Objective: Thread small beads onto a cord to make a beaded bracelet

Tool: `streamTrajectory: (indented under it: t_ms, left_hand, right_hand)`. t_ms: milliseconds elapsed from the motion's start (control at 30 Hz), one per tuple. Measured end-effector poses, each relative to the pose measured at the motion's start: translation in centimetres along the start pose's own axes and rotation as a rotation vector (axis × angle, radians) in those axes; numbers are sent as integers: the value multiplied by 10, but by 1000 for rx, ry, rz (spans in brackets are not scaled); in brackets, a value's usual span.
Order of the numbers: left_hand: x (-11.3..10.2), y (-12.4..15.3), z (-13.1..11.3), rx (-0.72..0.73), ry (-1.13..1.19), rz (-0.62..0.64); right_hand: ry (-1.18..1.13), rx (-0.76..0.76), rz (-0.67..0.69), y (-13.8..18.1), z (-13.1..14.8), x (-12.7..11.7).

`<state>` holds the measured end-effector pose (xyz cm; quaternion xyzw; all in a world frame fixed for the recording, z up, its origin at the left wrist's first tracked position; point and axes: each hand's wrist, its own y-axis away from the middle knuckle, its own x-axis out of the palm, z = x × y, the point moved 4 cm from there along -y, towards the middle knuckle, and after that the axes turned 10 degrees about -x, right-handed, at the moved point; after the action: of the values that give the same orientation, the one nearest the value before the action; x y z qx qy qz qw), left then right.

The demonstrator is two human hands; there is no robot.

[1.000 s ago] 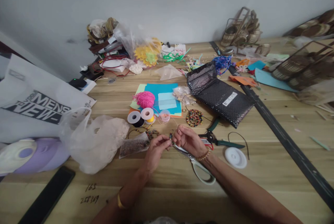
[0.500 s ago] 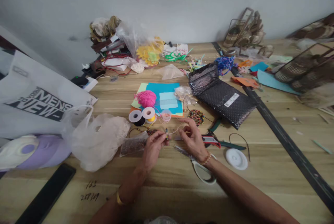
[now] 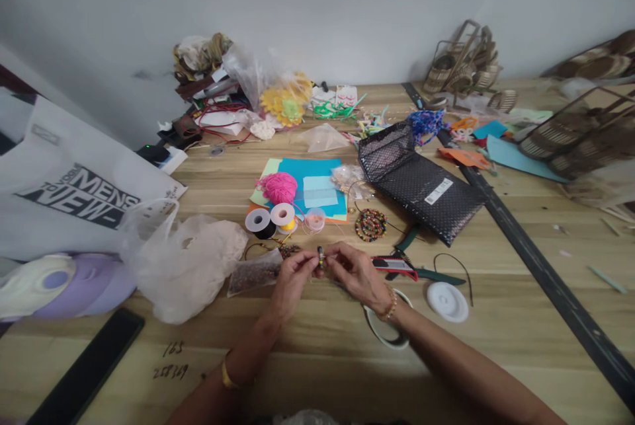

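My left hand [image 3: 290, 279] and my right hand [image 3: 354, 271] meet over the wooden table [image 3: 317, 359], fingertips pinched together around a short strand of small beads [image 3: 320, 256] on thin cord. A clear bag of dark beads [image 3: 253, 274] lies just left of my left hand. White-handled scissors [image 3: 384, 332] lie under my right wrist. A coil of multicoloured beads [image 3: 370, 224] rests beyond my right hand. Thread spools [image 3: 270, 219] and a pink yarn ball [image 3: 276, 187] sit a little farther back.
A white plastic bag [image 3: 188, 263] and a printed tote [image 3: 74, 197] fill the left side. Green pliers [image 3: 421, 270], a white lid [image 3: 447, 301] and a black mesh pouch [image 3: 421, 187] lie right. A phone [image 3: 84, 372] is near left. Baskets [image 3: 575, 134] stand far right.
My right hand drew away to the right along the cord, then came back to meet my left hand at the beads. The view shifted slightly.
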<state>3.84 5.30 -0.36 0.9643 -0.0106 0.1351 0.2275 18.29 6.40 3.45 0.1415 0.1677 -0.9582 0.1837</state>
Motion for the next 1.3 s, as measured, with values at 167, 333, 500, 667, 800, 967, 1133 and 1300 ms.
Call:
streamTrajectory:
  t_ms: [167, 333, 500, 667, 800, 967, 1133, 1300]
  left_hand:
    - [2, 5, -10, 60, -185, -43]
    - [4, 7, -14, 67, -219, -36]
    - [3, 5, -11, 69, -205, -35]
    - [4, 5, -11, 96, -175, -20]
    - [5, 7, -12, 78, -121, -8]
    - [6, 6, -8, 1, -41, 21]
    - [6, 5, -5, -24, -53, 32]
    - [5, 4, -2, -24, -8, 30]
  right_hand:
    - [-27, 20, 7, -1, -5, -1]
    - [-96, 93, 26, 0, -12, 2]
    - [-113, 112, 23, 1, -15, 4]
    - [-244, 146, 30, 2, -19, 9]
    - [-501, 190, 57, 0, -19, 15]
    - [-587, 220, 73, -2, -19, 14]
    - [-596, 243, 76, -1, -24, 12]
    - [-619, 213, 120, -2, -21, 15]
